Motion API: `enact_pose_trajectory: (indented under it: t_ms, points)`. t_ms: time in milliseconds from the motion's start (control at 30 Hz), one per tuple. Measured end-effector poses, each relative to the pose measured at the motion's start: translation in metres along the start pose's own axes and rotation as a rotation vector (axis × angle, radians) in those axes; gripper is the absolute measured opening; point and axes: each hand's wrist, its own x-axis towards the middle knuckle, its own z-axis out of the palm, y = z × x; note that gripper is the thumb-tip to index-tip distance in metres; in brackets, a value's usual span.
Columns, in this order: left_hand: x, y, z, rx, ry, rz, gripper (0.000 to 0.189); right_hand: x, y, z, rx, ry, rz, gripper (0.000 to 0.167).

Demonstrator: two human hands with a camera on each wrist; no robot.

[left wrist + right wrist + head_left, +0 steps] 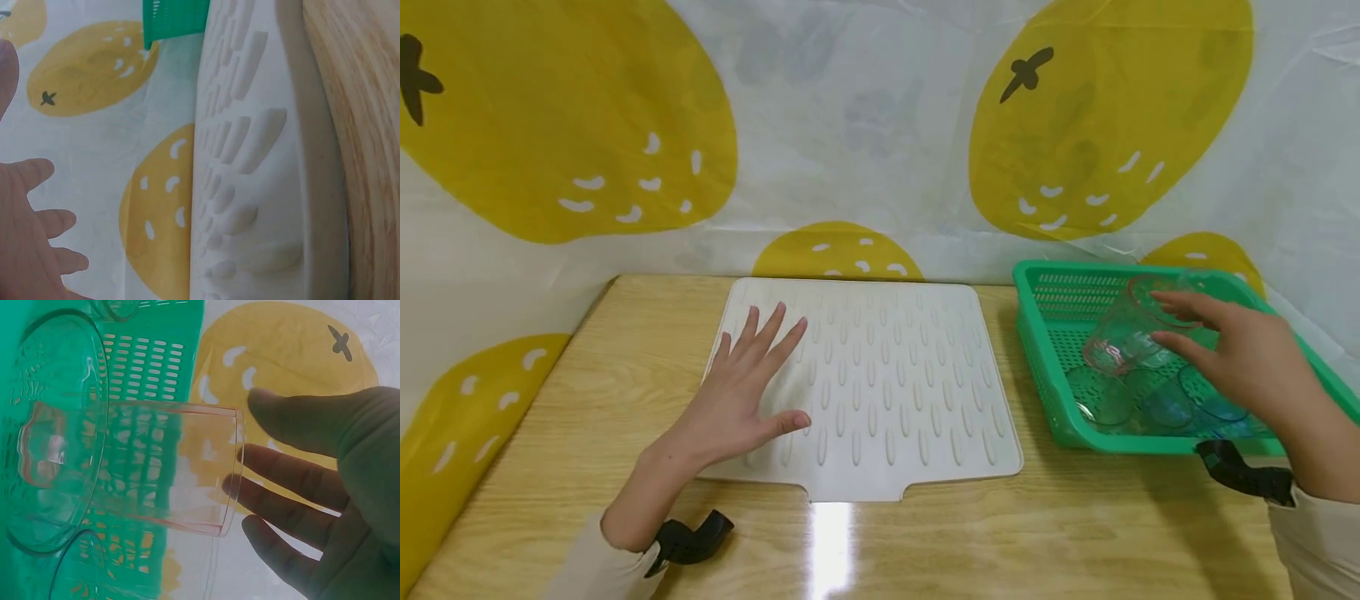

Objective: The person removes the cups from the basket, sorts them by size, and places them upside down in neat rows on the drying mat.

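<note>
A white drainer tray [880, 392] with raised oblong ridges lies on the table. My left hand [737, 408] hovers over its left side, fingers spread and holding nothing; in the left wrist view that hand [25, 231] shows at the left edge. On the right, a green plastic basket [1060, 433] holds several clear drinking glasses. One pink-tinted glass [1112, 333] stands tilted among them. My right hand [1247, 350] is over the basket, thumb and fingers apart. In the right wrist view, its fingertips [247, 487] are at the pink glass's rim [234, 469]; I cannot tell whether they touch.
Blue-tinted glasses [1172, 404] and a clear glass [1097, 396] lie low in the basket's front. A white sheet with yellow fruit prints [850, 125] hangs behind the wooden table [925, 542]. Black bands [692, 542] are on both wrists.
</note>
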Motion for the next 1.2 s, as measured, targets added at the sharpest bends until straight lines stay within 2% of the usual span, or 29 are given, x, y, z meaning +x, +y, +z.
enact_pose_trajectory:
  t_ms: [267,667,800,933,1067,1200]
  points:
    - [-0.001,0.0,0.003,-0.007,-0.022,-0.005,0.095,0.003,0.004,0.004,-0.022,0.026,-0.111,0.055]
    - [-0.004,-0.004,0.003,-0.019,-0.036,-0.026,0.09,0.023,0.005,0.015,-0.014,-0.018,-0.118,0.047]
    - [-0.004,-0.003,0.005,-0.083,-0.059,-0.032,0.089,0.023,0.007,0.016,-0.02,-0.039,-0.087,0.044]
    - [-0.004,0.0,0.009,-0.148,-0.071,-0.007,0.088,0.022,0.009,0.017,-0.047,-0.019,-0.103,0.042]
    - [-0.002,0.004,0.011,-0.186,-0.04,0.043,0.086,0.024,0.007,0.016,-0.074,0.032,-0.127,0.04]
    - [0.0,0.01,0.015,-0.254,-0.023,0.027,0.083,0.022,0.0,0.011,-0.05,0.061,-0.087,0.039]
